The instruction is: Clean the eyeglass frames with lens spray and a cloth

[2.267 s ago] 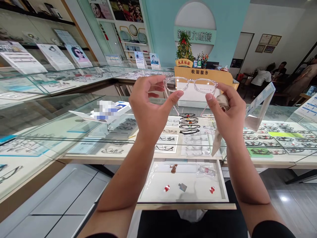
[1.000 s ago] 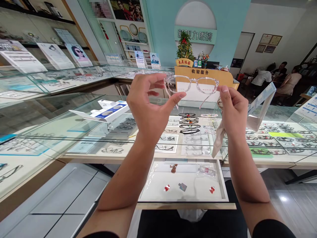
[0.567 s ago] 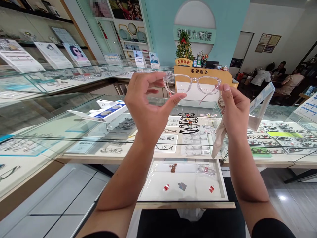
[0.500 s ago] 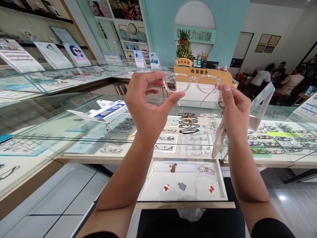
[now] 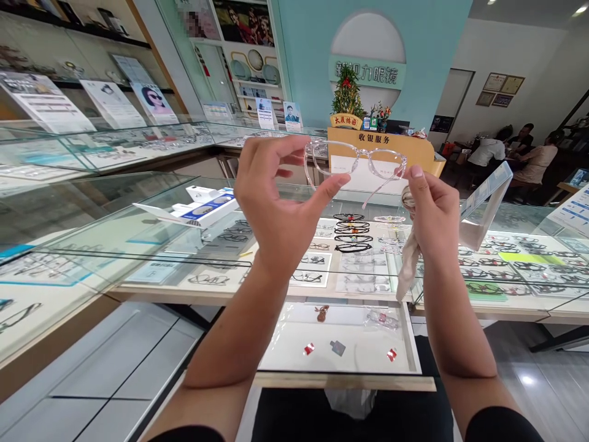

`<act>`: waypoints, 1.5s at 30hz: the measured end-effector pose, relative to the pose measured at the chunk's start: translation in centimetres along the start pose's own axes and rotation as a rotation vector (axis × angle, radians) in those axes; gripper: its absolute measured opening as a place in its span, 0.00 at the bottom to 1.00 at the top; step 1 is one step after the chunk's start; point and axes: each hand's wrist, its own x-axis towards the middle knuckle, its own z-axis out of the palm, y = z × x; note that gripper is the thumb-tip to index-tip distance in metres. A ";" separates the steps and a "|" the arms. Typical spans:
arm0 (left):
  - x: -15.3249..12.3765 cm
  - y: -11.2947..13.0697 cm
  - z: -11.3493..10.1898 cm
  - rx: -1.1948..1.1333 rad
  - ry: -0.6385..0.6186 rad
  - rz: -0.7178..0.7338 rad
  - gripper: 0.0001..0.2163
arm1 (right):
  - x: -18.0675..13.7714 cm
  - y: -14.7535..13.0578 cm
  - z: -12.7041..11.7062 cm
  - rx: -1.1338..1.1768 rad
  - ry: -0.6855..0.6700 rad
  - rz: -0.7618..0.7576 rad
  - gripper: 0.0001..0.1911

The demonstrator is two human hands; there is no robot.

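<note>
I hold a pair of clear-framed glasses (image 5: 356,161) up at chest height, lenses facing away. My left hand (image 5: 280,199) pinches the frame's left end between thumb and fingers. My right hand (image 5: 432,212) grips the right end with its fingertips and also clutches a beige cleaning cloth (image 5: 407,261), which hangs down below the palm. One temple arm (image 5: 375,191) is folded out and slants down towards me.
Below the hands a glass display counter (image 5: 151,245) holds rows of spectacle frames. An open drawer (image 5: 340,344) with small items lies under it. A white stand (image 5: 197,205) sits at left, a clear sign holder (image 5: 485,199) at right. People sit far right.
The glasses stay raised between both hands, shifted only slightly. My right hand moved from pinching under the lens to gripping the frame's end. The view has tilted a little.
</note>
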 end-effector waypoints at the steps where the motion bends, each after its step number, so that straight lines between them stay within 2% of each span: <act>1: 0.0 0.2 0.0 -0.005 -0.009 -0.002 0.30 | 0.1 0.0 0.0 0.001 -0.009 0.006 0.32; 4: 0.0 0.3 0.0 -0.031 -0.023 0.020 0.31 | 0.2 0.0 0.1 0.004 -0.017 0.019 0.33; 9: 0.4 -1.0 0.1 -0.067 0.063 0.093 0.29 | 0.2 0.0 0.3 0.014 0.014 0.018 0.30; 14: 0.8 -2.5 0.3 -0.113 -0.021 -0.014 0.27 | -0.1 -0.4 0.4 0.011 0.054 -0.032 0.25; 16: 0.7 -2.5 0.3 -0.118 -0.064 -0.078 0.26 | -0.2 -0.5 0.4 -0.019 0.063 -0.058 0.25; 20: 0.4 -1.7 0.6 -0.128 -0.058 -0.126 0.26 | -0.1 -0.4 0.2 -0.031 0.054 -0.065 0.25; 27: -0.1 -1.3 1.2 -0.055 0.002 0.043 0.27 | 0.3 0.1 -0.1 -0.030 0.017 -0.021 0.28; 38: -0.8 -1.1 1.9 -0.011 0.013 0.085 0.27 | 0.9 0.8 0.0 -0.009 0.115 -0.044 0.23; 45: -0.5 -1.5 2.5 -0.002 0.017 0.114 0.26 | 1.8 1.9 0.3 -0.015 0.144 -0.039 0.24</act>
